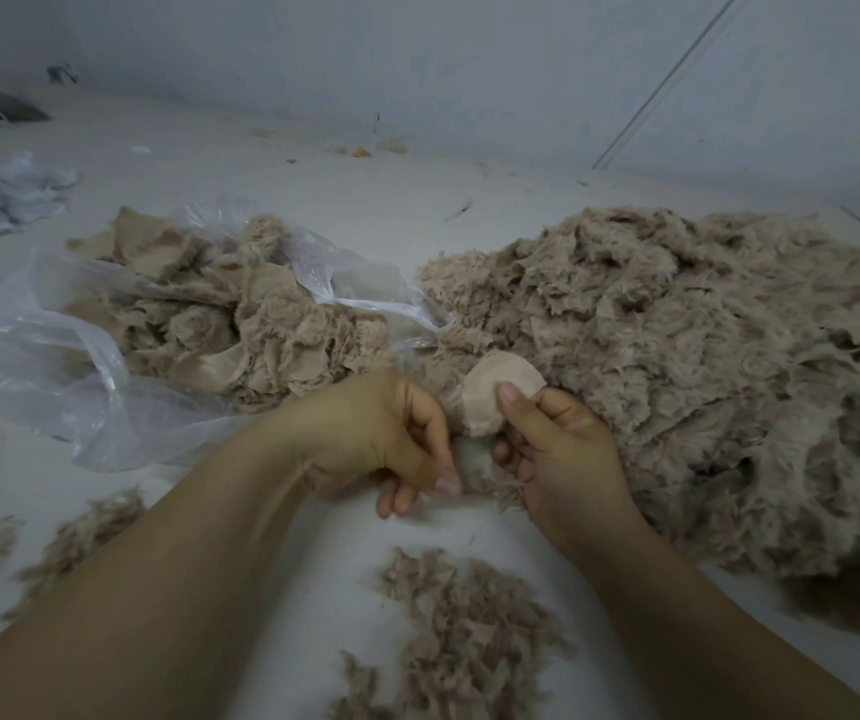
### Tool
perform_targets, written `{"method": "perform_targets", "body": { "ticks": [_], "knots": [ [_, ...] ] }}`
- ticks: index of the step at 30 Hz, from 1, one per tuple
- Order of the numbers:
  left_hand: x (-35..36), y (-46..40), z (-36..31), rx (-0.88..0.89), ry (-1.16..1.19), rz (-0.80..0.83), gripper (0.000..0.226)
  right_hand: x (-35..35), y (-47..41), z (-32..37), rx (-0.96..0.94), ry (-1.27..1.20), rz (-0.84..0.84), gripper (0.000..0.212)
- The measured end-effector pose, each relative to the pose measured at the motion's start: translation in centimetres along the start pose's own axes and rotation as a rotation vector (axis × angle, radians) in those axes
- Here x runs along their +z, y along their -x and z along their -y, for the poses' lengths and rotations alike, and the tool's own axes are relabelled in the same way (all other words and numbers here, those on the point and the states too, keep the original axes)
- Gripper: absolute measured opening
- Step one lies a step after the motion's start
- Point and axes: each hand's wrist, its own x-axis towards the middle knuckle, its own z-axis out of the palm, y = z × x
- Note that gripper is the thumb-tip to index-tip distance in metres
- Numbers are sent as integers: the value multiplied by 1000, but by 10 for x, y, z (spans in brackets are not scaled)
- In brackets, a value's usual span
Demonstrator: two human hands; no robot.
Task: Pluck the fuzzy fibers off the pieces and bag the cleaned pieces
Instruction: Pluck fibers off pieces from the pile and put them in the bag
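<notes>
Under right thumb (513, 402): piece (490, 392)

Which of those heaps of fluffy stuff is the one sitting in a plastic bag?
The left heap, lying in the clear plastic bag. The big right heap and the loose tufts nearest you lie bare.

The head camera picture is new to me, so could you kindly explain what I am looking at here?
The camera sits on a person's head and looks down at their two bare hands; there is no robot. The right hand pinches a round beige fabric piece, smooth backing up, thumb on top. The left hand is curled at the piece's lower edge, apparently plucking fuzz. On the white surface, a big pile of fuzzy pieces lies to the right. A clear plastic bag on the left holds more such pieces, probably cleaned. Loose plucked fibers lie near the person.
</notes>
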Motion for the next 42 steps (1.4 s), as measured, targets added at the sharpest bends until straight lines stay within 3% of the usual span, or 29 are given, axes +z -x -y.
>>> {"method": "perform_targets", "body": {
  "ticks": [3,5,6,8,11,13,16,20,24,26,30,35,36,40,42],
  "knots": [
    [-2,8,-5,-75,-142,340,16,-1,-1,-2,-7,24,20,22],
    [-3,11,-7,-93,-217,429,21,-2,-2,-3,-23,65,40,25],
    [-3,12,-9,-79,-253,399,18,-3,-2,-3,-26,77,47,25],
    [0,11,-10,-29,-302,190,8,-2,-1,-2,-16,75,50,24],
    [3,2,-7,4,-157,-209,39,0,0,1,12,67,56,25],
    [6,-4,-5,43,-55,-302,48,1,0,2,21,82,69,23],
    [13,-7,-3,51,7,-298,33,1,0,3,11,88,82,19],
    [21,-12,1,-10,161,-202,28,1,1,2,-12,94,100,24],
    [23,-14,4,-37,139,-151,30,1,4,3,1,-12,220,29],
    [20,-14,5,-47,133,-137,34,1,4,3,2,-2,175,28],
    [15,-13,7,-65,100,-121,18,2,2,3,-6,66,34,24],
    [11,-3,1,-78,-7,66,9,1,2,4,-21,84,40,30],
    [10,-2,-1,-77,-1,65,8,1,2,3,-20,86,46,29],
    [13,-7,-3,-58,38,-148,47,0,3,3,-4,69,83,25],
    [18,-10,-2,-1,86,-255,48,1,2,3,-14,89,96,25]
  ]
}}
